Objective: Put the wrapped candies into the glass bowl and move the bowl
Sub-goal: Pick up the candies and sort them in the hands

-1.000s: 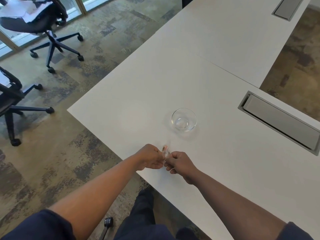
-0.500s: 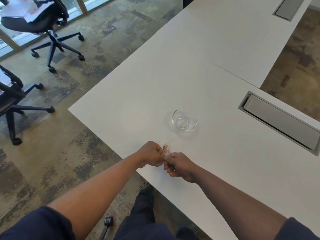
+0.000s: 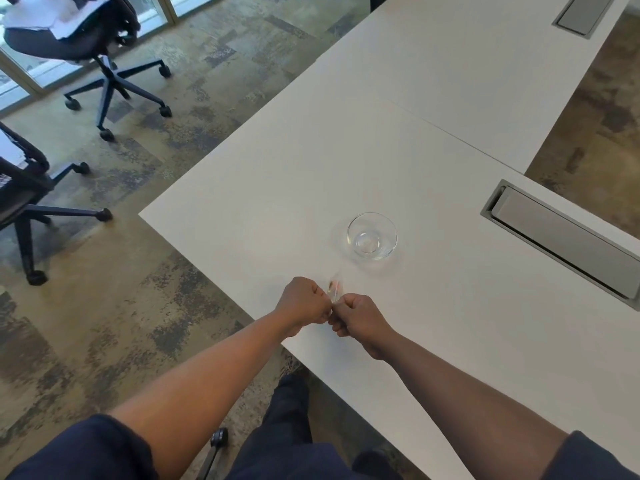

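A small clear glass bowl (image 3: 371, 236) stands on the white table (image 3: 450, 323) with nothing in it. Nearer to me, close to the table's front edge, my left hand (image 3: 304, 303) and my right hand (image 3: 356, 317) are fisted side by side, knuckles almost touching. Between their fingertips they pinch a small candy in a clear wrapper with a reddish spot (image 3: 335, 289). The candy sticks up past the fingers, toward the bowl. Most of it is hidden by the fingers.
A grey cable hatch (image 3: 568, 237) is set into the table to the right of the bowl, and another (image 3: 581, 12) at the far end. Two black wheeled office chairs (image 3: 86, 50) (image 3: 20, 202) stand on the carpet to the left.
Both hands have stayed together on the candy. They shifted slightly and the wrapper now shows more clear film above the fingers. The bowl has not moved.
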`<state>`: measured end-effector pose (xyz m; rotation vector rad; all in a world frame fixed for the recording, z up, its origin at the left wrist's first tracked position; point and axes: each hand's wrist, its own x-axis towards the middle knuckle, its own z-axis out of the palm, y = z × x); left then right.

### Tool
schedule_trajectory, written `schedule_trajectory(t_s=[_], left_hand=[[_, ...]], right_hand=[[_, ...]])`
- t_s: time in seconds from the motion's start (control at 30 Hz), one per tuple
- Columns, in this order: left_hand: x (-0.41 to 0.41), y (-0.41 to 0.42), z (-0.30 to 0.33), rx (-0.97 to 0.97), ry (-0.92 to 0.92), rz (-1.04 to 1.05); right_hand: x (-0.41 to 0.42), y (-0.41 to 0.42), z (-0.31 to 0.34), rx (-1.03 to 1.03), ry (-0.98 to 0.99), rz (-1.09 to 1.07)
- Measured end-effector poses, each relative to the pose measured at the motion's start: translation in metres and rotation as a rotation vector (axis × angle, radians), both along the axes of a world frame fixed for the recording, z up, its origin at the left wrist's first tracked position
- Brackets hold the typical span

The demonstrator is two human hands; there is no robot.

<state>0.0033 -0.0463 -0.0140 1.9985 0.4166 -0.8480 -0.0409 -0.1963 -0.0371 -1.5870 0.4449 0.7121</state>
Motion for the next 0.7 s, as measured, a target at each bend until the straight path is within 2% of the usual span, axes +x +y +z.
schedule_trajectory(t_s=[0.2, 0.37, 0.47, 0.57, 0.7], left_hand=[[-0.002, -0.005, 0.003, 0.093, -0.116, -0.082], [0.008, 0.000, 0.002, -0.014, -0.005, -0.130], [0.011, 0.001, 0.002, -0.010, 0.022, -0.176], [0.011, -0.006, 0.005, 0.109, -0.041, -0.249], [0.008, -0.016, 0.011, 0.322, -0.144, -0.299]], right_hand=[[0.002, 0.001, 0.000, -0.144, -0.045, 0.019], [0.003, -0.006, 0.002, -0.167, -0.062, 0.115], [0.003, -0.013, 0.004, -0.177, -0.068, 0.164], [0.001, -0.015, 0.004, -0.254, -0.089, 0.173], [-0.005, -0.006, 0.002, -0.353, -0.108, 0.016]])
